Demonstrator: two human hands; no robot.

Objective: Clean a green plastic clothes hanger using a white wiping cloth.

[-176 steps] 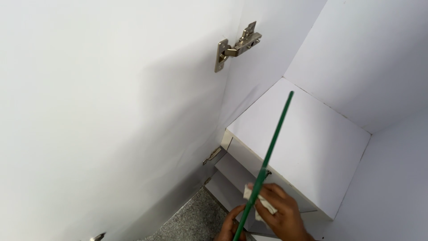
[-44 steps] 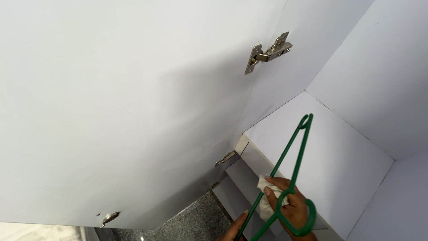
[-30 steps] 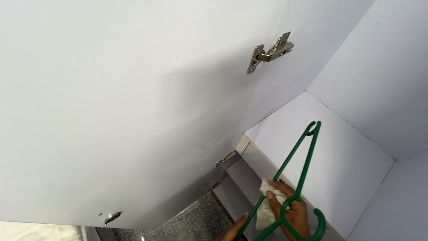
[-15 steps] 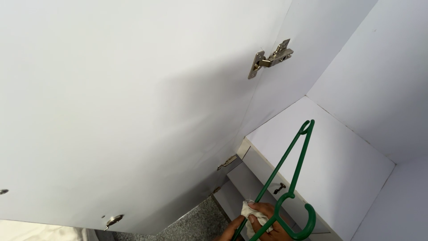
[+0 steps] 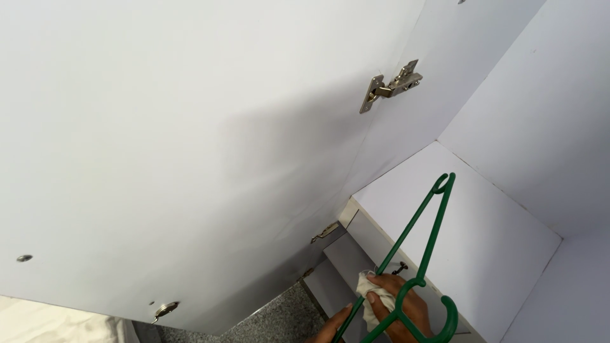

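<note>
Head view — green hanger [image 5: 416, 254] gripped among right-hand fingers [image 5: 381, 280].

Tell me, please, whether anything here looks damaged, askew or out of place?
Nothing stands out. The white cupboard door hangs open on its metal hinge, the shelf looks level, and the right hand holds a white cloth against an unbroken green hanger.

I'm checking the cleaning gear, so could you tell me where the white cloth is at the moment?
In the head view, the white cloth sits bottom centre-right, bunched in the right hand against the green hanger, just below the white shelf.
</note>
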